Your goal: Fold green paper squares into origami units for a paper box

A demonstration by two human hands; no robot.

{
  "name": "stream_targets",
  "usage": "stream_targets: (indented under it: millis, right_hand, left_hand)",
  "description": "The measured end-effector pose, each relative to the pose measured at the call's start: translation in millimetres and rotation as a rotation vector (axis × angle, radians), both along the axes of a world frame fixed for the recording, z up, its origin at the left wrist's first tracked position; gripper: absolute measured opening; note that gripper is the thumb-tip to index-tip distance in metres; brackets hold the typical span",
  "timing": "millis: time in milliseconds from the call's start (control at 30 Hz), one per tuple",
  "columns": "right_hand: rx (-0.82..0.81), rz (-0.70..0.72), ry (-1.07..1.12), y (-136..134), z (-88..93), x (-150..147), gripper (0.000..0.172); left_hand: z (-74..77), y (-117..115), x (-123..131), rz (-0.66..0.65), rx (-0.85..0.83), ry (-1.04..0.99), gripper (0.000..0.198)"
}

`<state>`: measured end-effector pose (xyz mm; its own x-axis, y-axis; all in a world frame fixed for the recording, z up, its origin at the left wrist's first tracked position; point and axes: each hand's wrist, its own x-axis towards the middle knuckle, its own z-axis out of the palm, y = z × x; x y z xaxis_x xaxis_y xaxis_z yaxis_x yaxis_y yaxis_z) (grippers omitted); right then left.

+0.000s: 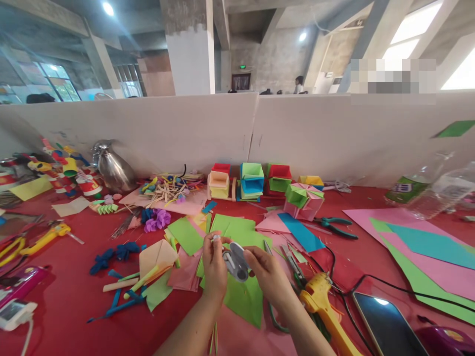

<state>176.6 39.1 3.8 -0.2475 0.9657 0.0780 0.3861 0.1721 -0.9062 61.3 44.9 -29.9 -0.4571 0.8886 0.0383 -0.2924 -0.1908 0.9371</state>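
Observation:
Near the middle of the table, my right hand (265, 267) grips a small grey earbud case (234, 267) by its raised lid. One white earbud shows inside the case, and beside it is a dark round hollow. My left hand (215, 264) is just left of the case, thumb and fingers pinched on a small white piece that looks like an earbud (216, 238). Whether the left fingers also touch the case is hard to make out. Under both hands lie green paper sheets (243, 301), partly covered by the wrists.
A yellow glue gun (321, 301), a phone (386, 321) and black cables are close to my right arm. Pliers (337, 226) lie farther back. Folded paper boxes (252, 180) line the white partition (166, 133). Blue paper pieces (118, 254) and a metal jug (115, 168) are leftward.

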Motion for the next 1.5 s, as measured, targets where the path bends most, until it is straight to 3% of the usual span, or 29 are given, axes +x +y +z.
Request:
stream_targets:
  millis: [100, 300, 367, 533, 700, 867, 1033, 1100, 1167, 1300, 1400, 1500]
  right_hand:
    - [0.016, -0.088, -0.045, 3.8, -1.8, 2.6, 0.039]
    - [0.005, -0.121, -0.021, 6.9, -3.4, 5.2, 0.037]
    - [-0.01, -0.125, 0.01, 8.2, -4.9, 6.1, 0.039]
    - [-0.079, -0.109, 0.113, 12.5, -8.9, 8.0, 0.041]
    - [-0.148, -0.095, 0.19, 12.8, -6.2, 9.2, 0.039]
    - [-0.158, -0.066, 0.237, 11.4, -3.7, 8.4, 0.037]
    - [-0.174, -0.058, 0.243, 11.7, -4.9, 8.9, 0.038]
    - [-0.176, -0.06, 0.239, 12.1, -4.7, 10.0, 0.039]
    - [-0.172, -0.067, 0.233, 12.6, -4.0, 10.9, 0.039]
    - [-0.146, -0.061, 0.207, 12.5, -2.3, 11.2, 0.04]
    - [-0.086, -0.068, 0.166, 9.8, -2.8, 10.0, 0.037]
    - [-0.008, -0.065, 0.102, 6.5, -5.0, 7.2, 0.03]
  left_hand:
    - [2.3, 1.2, -1.4, -0.089, 0.002, 0.033, 0.026]
    - [10.8, -3.1, -17.5, -0.178, 0.093, 0.171, 0.026]
    - [13.9, -5.7, -23.2, -0.24, 0.157, 0.321, 0.023]
    - [21.1, -7.3, -30.0, -0.395, 0.432, 0.929, 0.014]
    - [26.1, -8.8, -28.7, -0.435, 0.494, 1.094, 0.023]
    - [25.9, -11.1, -27.0, -0.551, 0.396, 1.102, 0.022]
    - [26.6, -11.4, -28.8, -0.535, 0.375, 1.061, 0.02]
    - [27.2, -11.7, -30.3, -0.534, 0.371, 0.996, 0.015]
    - [26.3, -11.2, -31.3, -0.476, 0.263, 0.804, 0.008]
    - [19.4, -6.3, -30.8, -0.345, -0.092, 0.406, 0.037]
    - [14.2, -1.7, -29.0, -0.488, -0.228, 0.301, 0.058]
    - [13.4, 0.3, -28.1, -0.611, -0.292, 0.168, 0.061]
